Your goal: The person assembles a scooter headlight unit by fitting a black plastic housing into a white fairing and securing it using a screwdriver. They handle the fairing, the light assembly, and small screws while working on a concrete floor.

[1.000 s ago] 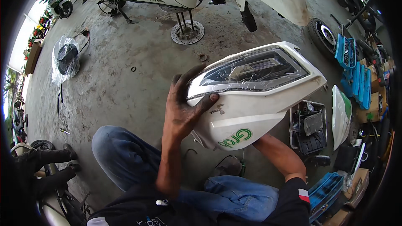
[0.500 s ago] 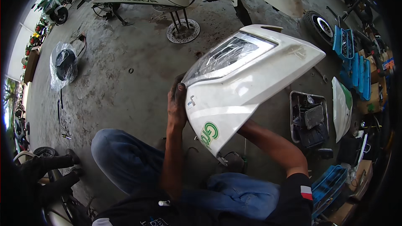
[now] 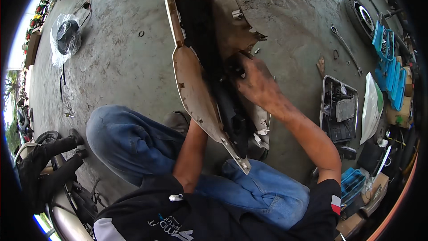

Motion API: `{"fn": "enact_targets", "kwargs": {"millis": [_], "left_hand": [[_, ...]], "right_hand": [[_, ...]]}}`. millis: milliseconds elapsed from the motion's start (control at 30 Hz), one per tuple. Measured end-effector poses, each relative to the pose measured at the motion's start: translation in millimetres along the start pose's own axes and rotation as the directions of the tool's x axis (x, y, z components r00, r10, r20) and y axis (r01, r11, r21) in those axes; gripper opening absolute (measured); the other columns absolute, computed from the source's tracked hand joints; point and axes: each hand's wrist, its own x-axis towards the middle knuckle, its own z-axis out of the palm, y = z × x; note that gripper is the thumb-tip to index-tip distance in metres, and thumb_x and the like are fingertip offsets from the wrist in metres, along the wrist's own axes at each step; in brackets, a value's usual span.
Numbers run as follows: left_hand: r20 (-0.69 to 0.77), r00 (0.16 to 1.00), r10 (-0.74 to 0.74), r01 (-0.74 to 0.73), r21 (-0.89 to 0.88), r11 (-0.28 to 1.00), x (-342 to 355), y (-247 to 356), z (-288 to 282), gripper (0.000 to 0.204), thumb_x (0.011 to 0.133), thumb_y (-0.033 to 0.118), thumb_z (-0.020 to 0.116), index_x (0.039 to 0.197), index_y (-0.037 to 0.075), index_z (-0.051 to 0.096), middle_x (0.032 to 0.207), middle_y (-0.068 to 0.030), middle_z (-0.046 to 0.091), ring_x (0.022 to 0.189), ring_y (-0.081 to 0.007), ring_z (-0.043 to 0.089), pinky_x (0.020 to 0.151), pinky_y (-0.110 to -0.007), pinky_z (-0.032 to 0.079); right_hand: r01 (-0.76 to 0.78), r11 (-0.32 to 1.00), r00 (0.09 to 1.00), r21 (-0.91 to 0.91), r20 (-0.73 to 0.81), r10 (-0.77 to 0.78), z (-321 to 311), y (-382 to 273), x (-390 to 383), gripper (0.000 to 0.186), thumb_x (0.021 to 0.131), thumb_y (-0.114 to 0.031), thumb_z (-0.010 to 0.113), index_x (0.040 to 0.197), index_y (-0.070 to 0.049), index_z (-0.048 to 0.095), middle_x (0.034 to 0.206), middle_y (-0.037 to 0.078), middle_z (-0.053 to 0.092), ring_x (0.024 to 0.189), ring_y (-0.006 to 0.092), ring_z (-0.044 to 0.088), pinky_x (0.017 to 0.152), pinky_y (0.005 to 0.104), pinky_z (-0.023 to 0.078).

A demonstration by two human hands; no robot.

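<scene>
An upright white scooter fairing (image 3: 187,71) shows its dirty inner side, with a black housing (image 3: 200,35) running along its middle. My right hand (image 3: 254,80) reaches into the right half of it, fingers curled against the dark part; what exactly they grip is too dark to make out. My left forearm (image 3: 191,151) rises from below and disappears behind the panel, so that hand is hidden. My knees in blue jeans (image 3: 116,138) are beneath.
Around me on the concrete lie a bagged black part (image 3: 67,38), a wrench (image 3: 347,49), a tyre (image 3: 359,20), blue toolboxes (image 3: 390,87), a metal tray of parts (image 3: 339,111) and a white-green panel (image 3: 371,107). A person's dark-clothed legs (image 3: 53,165) are at lower left.
The fairing has been turned from lens side out to inner side out and stood upright. My right hand has moved up inside it, while my left hand has gone behind it.
</scene>
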Motion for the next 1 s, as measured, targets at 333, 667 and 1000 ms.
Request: {"fn": "enact_targets", "kwargs": {"millis": [333, 667, 1000], "left_hand": [[0.006, 0.996, -0.088, 0.088, 0.032, 0.996, -10, -31, -28, 0.059, 0.108, 0.041, 0.042, 0.151, 0.000, 0.038, 0.145, -0.0168, 0.052, 0.129, -0.0238, 0.055, 0.111, -0.036, 0.046], [-0.102, 0.993, -0.057, 0.055, -0.024, 0.998, -36, -34, -45, 0.058, 0.108, 0.039, 0.042, 0.152, 0.001, 0.038, 0.145, -0.0163, 0.051, 0.130, -0.0232, 0.055, 0.111, -0.036, 0.046], [-0.222, 0.975, -0.006, 0.000, -0.027, 1.000, -70, -22, -63, 0.057, 0.109, 0.037, 0.041, 0.152, 0.001, 0.037, 0.145, -0.0159, 0.051, 0.130, -0.0226, 0.054, 0.111, -0.035, 0.046]], "right_hand": [[-0.528, 0.838, 0.790, -0.138, 0.284, 0.544, -18, 35, -5, 0.072, 0.088, -0.041, 0.073, 0.134, 0.008, 0.048, 0.127, 0.030, 0.062, 0.120, 0.0426, 0.060, 0.101, 0.0454, 0.047], [-0.517, 0.851, 0.811, -0.094, 0.265, 0.522, 19, 46, -21, 0.076, 0.090, -0.038, 0.071, 0.141, 0.010, 0.041, 0.131, 0.034, 0.058, 0.125, 0.0456, 0.056, 0.105, 0.0474, 0.046], [-0.469, 0.851, 0.791, -0.235, 0.317, 0.523, 16, 189, 3, 0.036, 0.095, -0.028, 0.066, 0.121, -0.004, 0.064, 0.114, 0.019, 0.070, 0.105, 0.0343, 0.067, 0.088, 0.0436, 0.053]]}}
